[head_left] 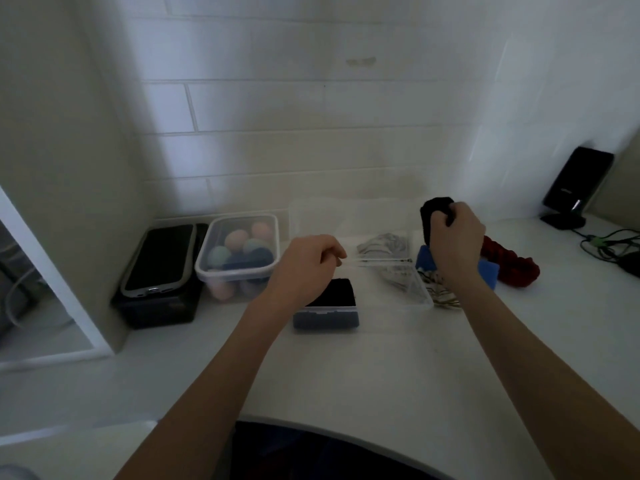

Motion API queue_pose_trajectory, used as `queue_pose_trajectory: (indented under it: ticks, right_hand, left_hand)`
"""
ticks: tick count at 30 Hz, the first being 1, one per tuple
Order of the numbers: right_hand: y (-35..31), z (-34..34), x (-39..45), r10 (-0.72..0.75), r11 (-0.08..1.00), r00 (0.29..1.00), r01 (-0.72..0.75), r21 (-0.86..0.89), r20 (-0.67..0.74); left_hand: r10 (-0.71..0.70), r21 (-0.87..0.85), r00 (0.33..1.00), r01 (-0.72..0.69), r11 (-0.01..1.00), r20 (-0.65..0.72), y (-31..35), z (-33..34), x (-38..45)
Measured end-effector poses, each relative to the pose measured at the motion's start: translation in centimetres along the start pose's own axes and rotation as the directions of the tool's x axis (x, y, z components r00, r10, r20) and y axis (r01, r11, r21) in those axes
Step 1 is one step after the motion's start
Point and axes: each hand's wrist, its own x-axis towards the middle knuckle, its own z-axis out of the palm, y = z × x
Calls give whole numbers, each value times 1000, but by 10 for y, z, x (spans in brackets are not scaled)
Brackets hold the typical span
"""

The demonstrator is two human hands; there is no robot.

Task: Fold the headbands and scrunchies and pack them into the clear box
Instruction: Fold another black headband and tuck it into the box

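Mid-pack step, by the look of it. Right hand (pixel 453 237) gripping a bunched black headband (pixel 433 211) above the table (pixel 381 368), just right of the clear box (pixel 391 271). Left hand (pixel 308 261) loosely curled over the box's left end, seemingly empty. Dark folded pieces (pixel 337 292) already inside. Red scrunchie (pixel 512 261) and blue piece (pixel 424 258) waiting on the right. Next, likely: lower the black piece into free space beside the dark ones.

Both hands (pixel 310 258) (pixel 457 237) raised, fingers curled
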Motion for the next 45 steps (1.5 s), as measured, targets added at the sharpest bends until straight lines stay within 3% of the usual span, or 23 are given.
queue_pose_trajectory:
  ticks: [3, 6, 10, 14, 16, 20, 23, 26, 32, 35, 40, 45]
  right_hand:
    - [-19, -15, -21, 20, 974, 999, -14, 225, -25]
    - [-34, -27, -50, 11, 915, 997, -41, 402, 78]
    - [-45, -40, -80, -13, 828, 961, -145, 542, 277]
    - [-46, -46, -93, -115, 833, 885, -162, 528, 452]
    - [-45, -47, -93, -115, 825, 864, -191, 531, 489]
    - [-44, -46, -88, -103, 819, 892, -175, 547, 441]
    - [-43, -47, -84, -254, 861, 850, -19, 508, 462]
    - [-40, -44, -82, -328, 915, 785, 126, 383, 526]
    - [-40, -41, -81, -306, 939, 826, 179, 294, 473]
    - [-41, -40, -79, -283, 952, 851, 193, 238, 443]
    - [-42, -39, -76, -170, 959, 901, 58, 277, 399]
    - [-40, -48, -75, -109, 882, 859, -149, 447, 501]
  left_hand:
    - [-8, -121, 1000, 7, 993, -8, 12, 5, 1]
    - [-40, -281, 999, 45, 959, 24, 25, 12, 2]
    - [-131, -589, 975, 212, 780, 177, 40, 20, 4]
    - [-123, -748, 985, 175, 640, 125, 41, 22, 1]
    - [-113, -755, 989, 145, 640, 95, 38, 21, -1]
    - [-74, -677, 996, 91, 730, 54, 38, 16, -7]
    - [-74, -619, 997, 80, 781, 35, 37, 14, -10]
    - [-77, -635, 996, 87, 767, 43, 39, 10, -11]
    - [46, -533, 986, 47, 845, 159, 34, 6, -14]
    - [115, -436, 983, -40, 899, 147, 33, 4, -13]
    - [93, -422, 979, -7, 907, 184, 32, 7, -11]
    - [18, -557, 987, 75, 827, 160, 25, 10, -5]
